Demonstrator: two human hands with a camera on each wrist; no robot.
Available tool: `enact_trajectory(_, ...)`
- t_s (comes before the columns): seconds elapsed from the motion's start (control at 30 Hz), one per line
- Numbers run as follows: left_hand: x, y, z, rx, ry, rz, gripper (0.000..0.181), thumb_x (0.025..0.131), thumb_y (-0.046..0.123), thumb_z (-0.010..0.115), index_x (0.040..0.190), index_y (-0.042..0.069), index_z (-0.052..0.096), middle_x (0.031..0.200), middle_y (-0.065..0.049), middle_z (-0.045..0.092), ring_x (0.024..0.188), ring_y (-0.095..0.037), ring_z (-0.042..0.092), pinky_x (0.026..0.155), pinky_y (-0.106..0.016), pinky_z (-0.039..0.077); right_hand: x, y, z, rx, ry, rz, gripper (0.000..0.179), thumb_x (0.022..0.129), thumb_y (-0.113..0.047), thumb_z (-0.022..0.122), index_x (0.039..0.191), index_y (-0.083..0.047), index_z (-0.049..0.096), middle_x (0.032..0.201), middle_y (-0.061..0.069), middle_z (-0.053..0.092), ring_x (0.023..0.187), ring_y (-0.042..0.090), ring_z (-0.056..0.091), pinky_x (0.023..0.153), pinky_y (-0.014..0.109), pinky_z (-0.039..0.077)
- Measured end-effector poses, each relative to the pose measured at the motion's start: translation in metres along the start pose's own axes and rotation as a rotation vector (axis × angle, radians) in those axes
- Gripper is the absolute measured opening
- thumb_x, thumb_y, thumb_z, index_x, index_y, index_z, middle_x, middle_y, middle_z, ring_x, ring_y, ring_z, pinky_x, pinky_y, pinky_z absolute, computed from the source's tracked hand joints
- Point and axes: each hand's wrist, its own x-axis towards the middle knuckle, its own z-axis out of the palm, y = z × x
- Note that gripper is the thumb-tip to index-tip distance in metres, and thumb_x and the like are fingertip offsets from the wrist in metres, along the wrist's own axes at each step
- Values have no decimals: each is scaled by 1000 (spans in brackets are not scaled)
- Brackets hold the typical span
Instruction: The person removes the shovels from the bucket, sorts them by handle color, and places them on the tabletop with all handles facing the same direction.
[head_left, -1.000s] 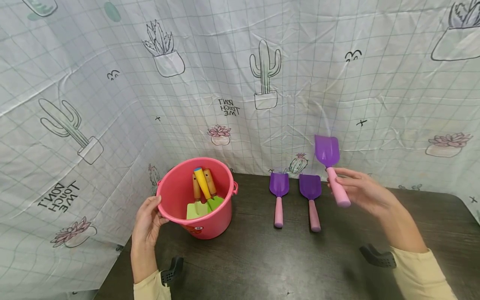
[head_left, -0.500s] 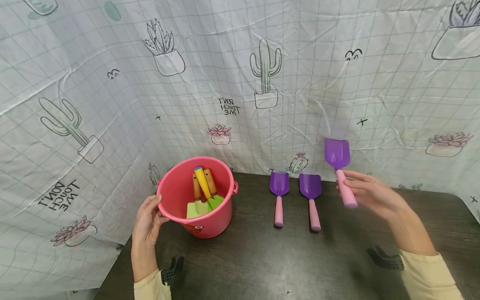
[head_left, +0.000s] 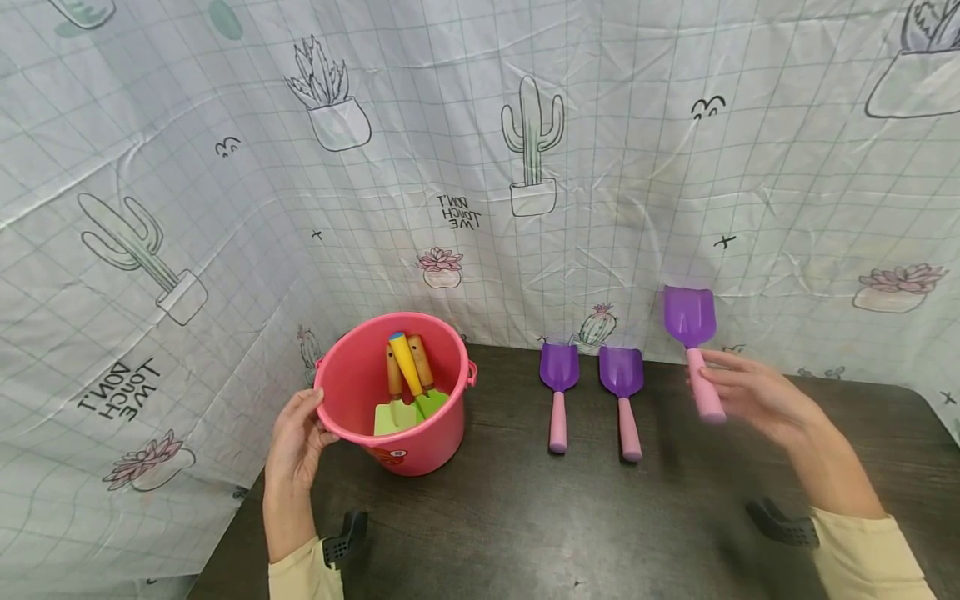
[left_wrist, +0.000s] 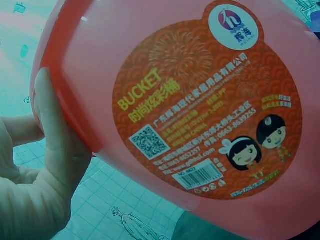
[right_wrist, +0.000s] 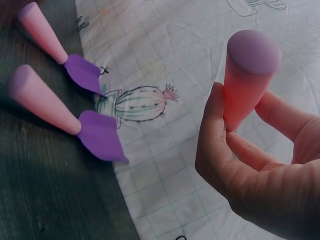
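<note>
At the left, my left hand (head_left: 296,437) grips the rim of a pink bucket (head_left: 431,446), thumb and fingers on either side of the wall. Its orange label (left_wrist: 200,75) fills much of the left wrist view. Several garden hand tools stand inside; a yellow handle (head_left: 406,364) and two wooden ones lean together, and a pale green blade (head_left: 393,418) shows. At the right, my right hand (head_left: 772,404) pinches the pink handle of a purple toy shovel (head_left: 690,317), held up with its blade upward. The handle's end (right_wrist: 254,52) faces the right wrist camera.
Two matching purple shovels, one nearer the bucket (head_left: 559,367) and one beside it (head_left: 622,372), lie on the dark table (head_left: 510,525), blades toward the back. A white cactus-print curtain (head_left: 600,167) hangs along the back and left.
My right hand has moved to the right and slightly down with the purple shovel in it. The left hand and the bucket stay in place.
</note>
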Motion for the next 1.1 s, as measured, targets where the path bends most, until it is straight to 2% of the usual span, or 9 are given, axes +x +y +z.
enact_trajectory(0.23, 0, 0, 0, -21, -8, -6, 10, 109, 10, 52, 105, 2, 56, 89, -8, 67, 67, -14, 73, 57, -23, 61, -2, 7, -10, 23, -11, -16, 38, 108, 0, 47, 109, -29, 71, 114, -4, 71, 104, 13, 69, 86, 30, 59)
enact_trajectory(0.53, 0, -1, 0, 19, 29, -13, 10, 110, 11, 51, 107, 3, 55, 90, -7, 67, 66, -13, 72, 57, -23, 61, -6, 19, -23, 26, 14, -6, 38, 107, 1, 49, 106, -30, 70, 112, -4, 73, 103, 13, 70, 86, 31, 61)
enact_trajectory(0.77, 1, -1, 1, 25, 31, -13, 9, 109, 11, 50, 106, 4, 55, 90, -7, 67, 68, -13, 73, 57, -23, 61, -8, 31, -35, 25, -8, 10, 39, 107, 0, 49, 109, -28, 75, 111, -3, 75, 103, 14, 71, 86, 31, 60)
enact_trajectory(0.97, 0, 0, 2, 14, 16, -5, 9, 109, 11, 52, 107, 3, 55, 90, -7, 67, 67, -13, 72, 57, -23, 60, -6, 37, -41, -21, 37, 38, 34, 106, -1, 53, 105, -30, 72, 110, -2, 74, 102, 15, 71, 86, 32, 61)
enact_trajectory(1.1, 0, 0, 2, 9, 7, -1, 10, 109, 11, 52, 106, 2, 55, 90, -8, 67, 65, -12, 72, 56, -23, 60, -5, 41, -44, -57, 29, 34, 36, 106, 0, 53, 105, -32, 71, 109, -2, 75, 101, 15, 72, 86, 33, 61)
